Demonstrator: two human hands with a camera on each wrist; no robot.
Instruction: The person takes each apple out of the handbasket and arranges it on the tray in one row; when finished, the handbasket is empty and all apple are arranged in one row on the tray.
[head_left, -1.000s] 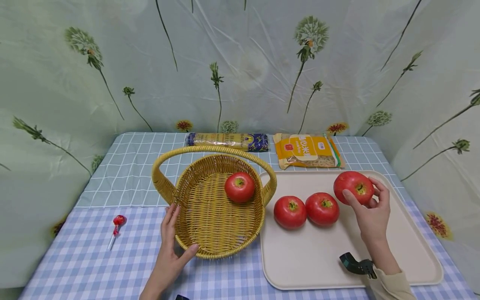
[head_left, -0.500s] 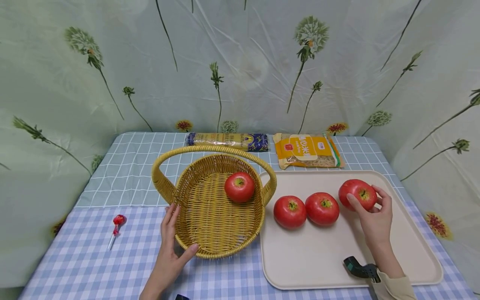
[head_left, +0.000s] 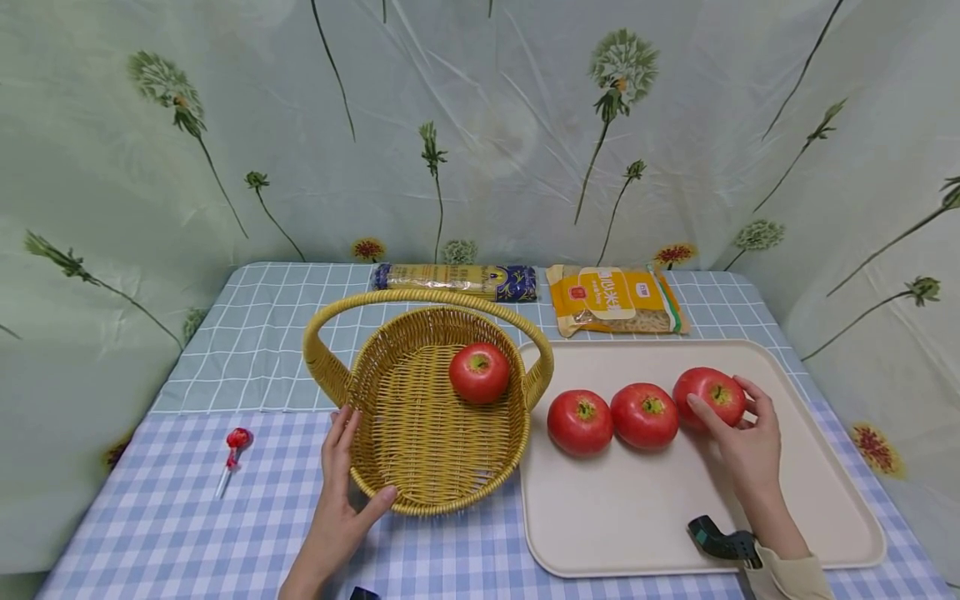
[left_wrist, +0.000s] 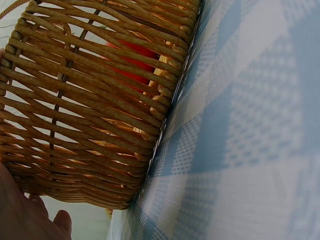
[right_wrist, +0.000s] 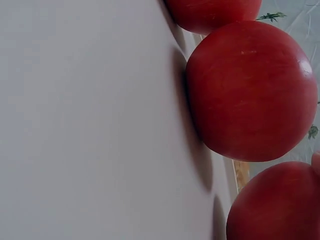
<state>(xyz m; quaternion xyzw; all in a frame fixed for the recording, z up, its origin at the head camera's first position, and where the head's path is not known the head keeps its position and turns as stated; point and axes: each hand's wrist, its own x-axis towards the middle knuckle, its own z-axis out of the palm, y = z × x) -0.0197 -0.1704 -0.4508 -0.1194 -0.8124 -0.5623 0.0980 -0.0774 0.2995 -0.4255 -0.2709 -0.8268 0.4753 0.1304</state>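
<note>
In the head view my right hand (head_left: 750,446) holds a red apple (head_left: 708,398) between thumb and fingers, low over the beige tray (head_left: 637,525). That apple (right_wrist: 280,205) fills the lower right corner of the right wrist view; whether it touches the tray I cannot tell. Beside it stand a middle apple (head_left: 645,417) and a left apple (head_left: 580,423) in a row. One more apple (head_left: 478,372) lies inside the yellow wicker basket (head_left: 420,450). My left hand (head_left: 337,492) rests against the basket's near left side, fingers extended along the outside and thumb at the rim.
A wrapped lollipop (head_left: 235,454) lies at the left on the checked cloth (head_left: 165,500). Behind the basket is a long noodle packet (head_left: 457,281). An orange food bag (head_left: 615,300) lies behind the tray. The basket's tall handle (head_left: 431,297) arches over its far side.
My right hand has lowered the apple toward the tray, going slightly right and then back left to beside the middle apple. My left hand and the basket stay put.
</note>
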